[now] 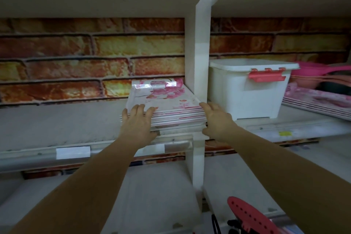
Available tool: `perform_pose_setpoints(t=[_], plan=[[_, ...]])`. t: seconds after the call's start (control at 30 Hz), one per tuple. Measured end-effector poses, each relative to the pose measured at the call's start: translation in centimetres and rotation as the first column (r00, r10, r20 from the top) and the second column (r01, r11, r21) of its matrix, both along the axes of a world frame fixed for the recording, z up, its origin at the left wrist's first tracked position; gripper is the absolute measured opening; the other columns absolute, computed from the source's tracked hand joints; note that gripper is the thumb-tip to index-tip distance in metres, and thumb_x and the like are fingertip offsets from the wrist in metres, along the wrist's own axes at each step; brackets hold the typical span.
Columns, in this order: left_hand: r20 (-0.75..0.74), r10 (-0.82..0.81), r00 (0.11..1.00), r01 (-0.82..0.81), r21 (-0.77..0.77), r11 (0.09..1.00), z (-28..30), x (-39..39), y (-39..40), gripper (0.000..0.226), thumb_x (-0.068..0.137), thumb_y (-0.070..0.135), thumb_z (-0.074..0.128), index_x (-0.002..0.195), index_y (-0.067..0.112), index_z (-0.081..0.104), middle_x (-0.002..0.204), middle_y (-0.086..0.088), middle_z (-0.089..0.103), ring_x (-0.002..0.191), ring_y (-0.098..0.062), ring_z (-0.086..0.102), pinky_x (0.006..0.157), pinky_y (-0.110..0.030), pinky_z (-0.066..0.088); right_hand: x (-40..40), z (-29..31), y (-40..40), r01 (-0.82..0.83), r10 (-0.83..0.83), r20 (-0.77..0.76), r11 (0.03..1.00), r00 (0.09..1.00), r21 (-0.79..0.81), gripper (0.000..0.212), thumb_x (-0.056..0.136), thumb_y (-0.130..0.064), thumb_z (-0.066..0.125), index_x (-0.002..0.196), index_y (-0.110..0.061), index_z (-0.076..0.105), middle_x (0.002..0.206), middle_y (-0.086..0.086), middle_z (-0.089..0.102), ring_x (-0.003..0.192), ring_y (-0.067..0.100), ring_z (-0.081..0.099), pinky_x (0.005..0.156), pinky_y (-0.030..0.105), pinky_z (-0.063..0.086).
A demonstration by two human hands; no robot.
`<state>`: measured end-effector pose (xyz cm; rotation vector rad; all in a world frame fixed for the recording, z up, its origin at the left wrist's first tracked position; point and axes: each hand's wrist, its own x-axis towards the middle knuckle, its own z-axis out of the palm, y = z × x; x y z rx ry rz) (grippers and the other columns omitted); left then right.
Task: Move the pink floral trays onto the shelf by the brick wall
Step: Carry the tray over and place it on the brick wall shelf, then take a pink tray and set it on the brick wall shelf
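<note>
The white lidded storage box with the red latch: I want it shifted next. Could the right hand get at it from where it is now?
Probably yes. The right hand is at the tray stack's near right corner, and the white storage box stands just past the white upright, its front unblocked.

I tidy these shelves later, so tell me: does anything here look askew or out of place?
Slightly. The stack of pink floral trays is fanned, its near edges stepped rather than flush, overhanging the shelf front. The left hand and right hand sit at its near corners.
</note>
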<state>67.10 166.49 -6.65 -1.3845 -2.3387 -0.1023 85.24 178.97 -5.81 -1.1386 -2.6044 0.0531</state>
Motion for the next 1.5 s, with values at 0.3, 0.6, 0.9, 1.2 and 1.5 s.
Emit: perform_pose_setpoints(t=[0.3,0.6,0.9,1.2,1.5], plan=[[0.028,0.044,0.999,-0.041,-0.088,0.995,-0.1,-0.9,3.3,0.087,0.085,0.047,0.061,0.149,0.024,0.007,0.154,-0.006,0.018,0.144,-0.024,0.014,0.114,-0.059,0.007,-3.7,0.4,1.9,-0.005,-0.008,0.119,0.994,0.993,0.105,0.086,0.086,-0.005,0.059,0.152,-0.025,0.008,0.16,0.005,0.003,0.148,0.027,-0.006,0.113,0.06,0.017],[-0.094,0.104,0.99,-0.109,-0.051,0.993,-1.5,-1.2,4.5,0.068,0.091,0.026,0.06,0.144,0.019,0.019,0.133,-0.005,0.04,0.127,-0.024,0.038,0.11,-0.065,0.01,-4.4,-0.9,3.2,0.003,-0.014,0.098,0.993,0.995,0.12,0.052,0.09,-0.005,0.055,0.137,-0.011,0.033,0.132,0.013,0.044,0.121,0.029,0.037,0.096,0.033,0.041],[-0.112,0.097,0.989,-0.101,-0.033,0.994,-1.9,-1.8,4.4,0.065,0.091,0.026,0.059,0.143,0.019,0.02,0.131,-0.005,0.04,0.125,-0.024,0.039,0.11,-0.067,0.01,-5.1,-1.2,2.7,0.045,-0.055,0.09,0.993,0.994,0.108,0.057,0.09,-0.001,0.053,0.14,-0.01,0.029,0.138,0.015,0.039,0.127,0.03,0.033,0.099,0.034,0.041],[-0.013,0.018,1.0,-0.019,-0.075,0.997,0.4,0.1,3.1,0.086,0.087,0.058,0.049,0.15,0.024,0.002,0.157,-0.005,0.005,0.147,-0.027,-0.003,0.111,-0.063,-0.006,-4.1,0.7,1.1,0.034,-0.045,0.163,0.997,0.986,0.071,0.09,0.091,-0.033,0.058,0.153,-0.024,-0.006,0.161,0.006,-0.009,0.148,0.03,-0.01,0.113,0.063,0.008],[0.042,-0.364,0.931,0.346,0.223,0.911,1.0,8.1,3.8,0.07,0.088,0.049,0.054,0.148,0.024,0.027,0.155,-0.01,0.023,0.146,-0.028,0.014,0.115,-0.056,0.006,2.0,0.5,-1.3,0.011,-0.013,0.016,0.991,1.0,0.134,0.071,0.096,-0.034,0.048,0.153,-0.023,0.007,0.161,0.002,-0.002,0.149,0.02,-0.004,0.117,0.052,0.005]])
